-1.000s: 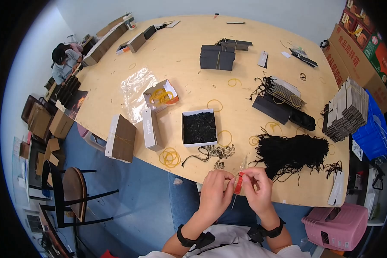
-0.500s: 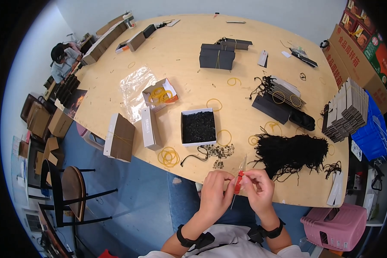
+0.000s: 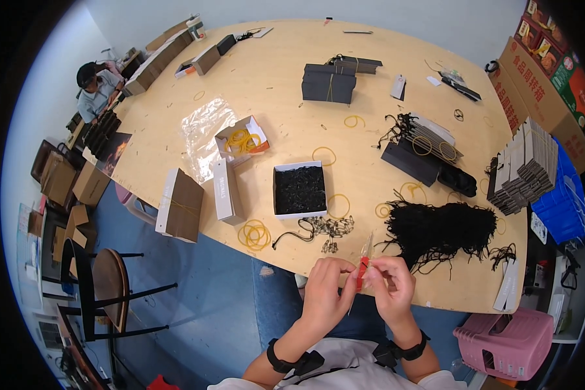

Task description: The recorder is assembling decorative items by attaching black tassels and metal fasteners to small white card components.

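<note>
Near the front edge of the table, my left hand (image 3: 326, 286) and my right hand (image 3: 392, 285) meet with fingertips pinched on a small red piece (image 3: 363, 273). A thin, pale, pointed length sticks up from it, and a slim end shows below. I cannot make out its exact kind. Just beyond the hands lies a tangle of thin dark cords with small clips (image 3: 328, 229). Right of that is a thick heap of black strings (image 3: 439, 231). A white box (image 3: 277, 211) full of small black pieces stands beyond the cords.
Yellow rubber bands (image 3: 255, 235) lie at the left edge, near bundled cards (image 3: 179, 208) and an open box of bands (image 3: 260, 149). Black card bundles (image 3: 328, 88) and stacked grey cards (image 3: 523, 166) stand farther off. A pink crate (image 3: 504, 341) sits lower right; another person (image 3: 97, 91) is far left.
My hands stay almost in place, pinching the red piece. It has turned slightly, and less of the slim end shows below. The view has shifted a little.
</note>
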Action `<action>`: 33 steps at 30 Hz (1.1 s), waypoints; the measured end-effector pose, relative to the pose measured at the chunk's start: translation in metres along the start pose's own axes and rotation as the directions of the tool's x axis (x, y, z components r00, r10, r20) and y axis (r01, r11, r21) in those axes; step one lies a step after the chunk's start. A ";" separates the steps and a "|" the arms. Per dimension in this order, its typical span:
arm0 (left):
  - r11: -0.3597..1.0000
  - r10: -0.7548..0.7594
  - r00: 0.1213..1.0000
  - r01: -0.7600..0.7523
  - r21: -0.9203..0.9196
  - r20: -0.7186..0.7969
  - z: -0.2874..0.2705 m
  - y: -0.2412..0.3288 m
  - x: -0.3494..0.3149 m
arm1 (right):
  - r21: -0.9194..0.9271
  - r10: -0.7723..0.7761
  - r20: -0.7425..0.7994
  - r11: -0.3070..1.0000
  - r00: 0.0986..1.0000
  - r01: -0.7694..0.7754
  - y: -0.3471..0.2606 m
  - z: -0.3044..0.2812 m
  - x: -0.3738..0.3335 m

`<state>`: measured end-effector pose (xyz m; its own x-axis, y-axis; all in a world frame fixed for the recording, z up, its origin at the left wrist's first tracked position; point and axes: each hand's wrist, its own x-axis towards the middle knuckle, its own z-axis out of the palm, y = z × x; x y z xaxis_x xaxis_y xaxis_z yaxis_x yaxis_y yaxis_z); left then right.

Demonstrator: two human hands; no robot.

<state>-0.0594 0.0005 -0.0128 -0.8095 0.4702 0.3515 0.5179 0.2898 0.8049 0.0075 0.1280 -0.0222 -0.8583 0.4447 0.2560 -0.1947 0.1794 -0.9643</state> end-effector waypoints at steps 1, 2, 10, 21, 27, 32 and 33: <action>1.000 0.000 1.000 0.000 -0.001 0.000 0.000 0.000 0.000 | 0.001 0.018 -0.012 1.000 1.000 -0.018 0.002 0.000 0.000; 1.000 0.000 1.000 0.000 -0.004 -0.004 0.000 0.000 0.000 | 0.003 0.036 -0.025 0.999 0.999 -0.036 0.004 0.000 0.000; 1.000 0.003 1.000 -0.002 0.004 -0.028 0.002 -0.001 -0.001 | -0.005 -0.009 -0.038 1.000 0.999 0.009 0.003 0.001 -0.001; 1.000 -0.001 1.000 0.001 -0.014 -0.009 0.000 0.000 0.000 | 0.004 0.043 0.003 0.999 0.999 -0.043 0.007 0.001 0.000; 0.999 -0.005 1.000 0.005 -0.035 0.019 -0.002 0.000 -0.001 | 0.087 0.173 0.021 0.981 0.985 -0.174 0.000 0.000 0.002; 0.997 -0.038 0.999 0.041 -0.072 0.035 0.000 0.001 -0.003 | 0.133 0.142 0.064 0.980 0.988 -0.150 0.009 -0.002 0.001; 0.987 -0.097 0.994 0.103 -0.127 0.055 0.001 0.002 -0.004 | 0.133 0.142 0.064 0.980 0.988 -0.150 0.008 -0.001 0.001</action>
<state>-0.0545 0.0003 -0.0133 -0.8394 0.4853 0.2449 0.3922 0.2287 0.8910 0.0058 0.1310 -0.0299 -0.9061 0.4083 0.1111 -0.1250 -0.0075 -0.9921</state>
